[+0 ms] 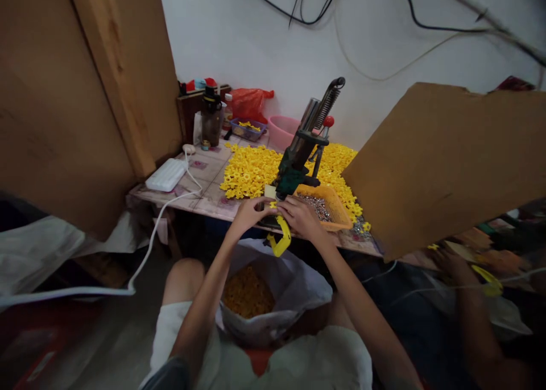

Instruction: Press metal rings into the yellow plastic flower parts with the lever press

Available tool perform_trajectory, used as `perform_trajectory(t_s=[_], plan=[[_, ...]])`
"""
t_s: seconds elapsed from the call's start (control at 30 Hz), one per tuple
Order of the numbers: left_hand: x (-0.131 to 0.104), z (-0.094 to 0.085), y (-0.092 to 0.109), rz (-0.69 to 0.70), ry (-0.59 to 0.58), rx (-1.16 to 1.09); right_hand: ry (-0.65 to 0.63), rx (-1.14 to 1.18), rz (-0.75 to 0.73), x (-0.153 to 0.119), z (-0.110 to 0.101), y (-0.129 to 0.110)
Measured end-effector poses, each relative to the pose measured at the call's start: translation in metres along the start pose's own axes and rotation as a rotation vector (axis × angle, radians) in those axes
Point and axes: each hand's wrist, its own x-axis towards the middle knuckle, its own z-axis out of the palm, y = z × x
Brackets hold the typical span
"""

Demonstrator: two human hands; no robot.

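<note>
A dark green hand press (294, 162) with a red knob stands at the table's front edge. My left hand (251, 212) is at its base, fingers closed on a small yellow piece (273, 205). From the other side my right hand (301, 215) reaches the same spot, its fingers bent together at the piece; what they pinch is too small to make out. Just below hangs a curved yellow handle (281, 239). An orange basket (341, 222) of small metal parts sits right of my right hand. Many yellow pieces (249, 171) lie heaped behind the press.
Between my legs is a white sack (298, 299) holding yellow pieces. A pink basin (282, 131), bottle (211, 120) and red bag (251, 103) stand behind. A white power strip (167, 174) lies left. Cardboard (447, 162) stands right, with another person's arm (473, 316) beyond.
</note>
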Motion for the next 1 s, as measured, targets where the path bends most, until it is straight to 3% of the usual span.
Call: perform_trajectory(t_s=[0.07, 0.13, 0.17, 0.23, 0.3, 0.37, 0.47, 0.57, 0.7, 0.73, 0.83, 0.93, 1.0], plan=[[0.001, 0.001, 0.000, 0.001, 0.008, 0.029, -0.039, 0.059, -0.025, -0.004, -0.007, 0.002], [0.001, 0.002, 0.000, 0.012, 0.026, 0.040, 0.031, 0.122, -0.018, -0.005, -0.022, 0.005], [0.001, 0.003, 0.001, 0.014, 0.035, 0.043, 0.142, 0.152, 0.021, -0.002, -0.031, 0.009], [0.002, 0.005, 0.001, 0.005, 0.056, 0.050, 0.495, 0.216, 0.185, 0.015, -0.052, 0.022], [0.003, 0.007, 0.001, -0.007, 0.083, 0.055, 0.847, 0.318, 0.411, 0.050, -0.071, 0.045], [0.004, 0.009, 0.002, -0.006, 0.109, 0.058, 0.989, 0.520, 0.643, 0.098, -0.084, 0.075], [0.005, 0.011, 0.002, 0.008, 0.114, 0.070, 0.824, 0.945, 0.923, 0.162, -0.091, 0.111], [0.005, 0.012, 0.002, 0.039, 0.106, 0.060, 0.775, 1.079, 0.929, 0.174, -0.090, 0.107], [0.003, 0.001, 0.002, 0.072, 0.168, 0.031, 1.007, 0.952, 0.627, 0.102, -0.084, 0.046], [0.001, -0.005, 0.002, 0.065, 0.205, 0.063, 0.997, 0.910, 0.525, 0.080, -0.082, 0.033], [-0.006, -0.031, 0.002, 0.029, 0.311, 0.297, 0.829, 0.740, 0.447, 0.037, -0.077, 0.023], [-0.014, -0.055, -0.003, -0.035, 0.373, 0.534, 0.662, 0.581, 0.574, 0.021, -0.061, 0.050], [-0.017, -0.063, -0.009, -0.076, 0.385, 0.609, 0.424, 0.488, 0.685, 0.009, -0.039, 0.070]])
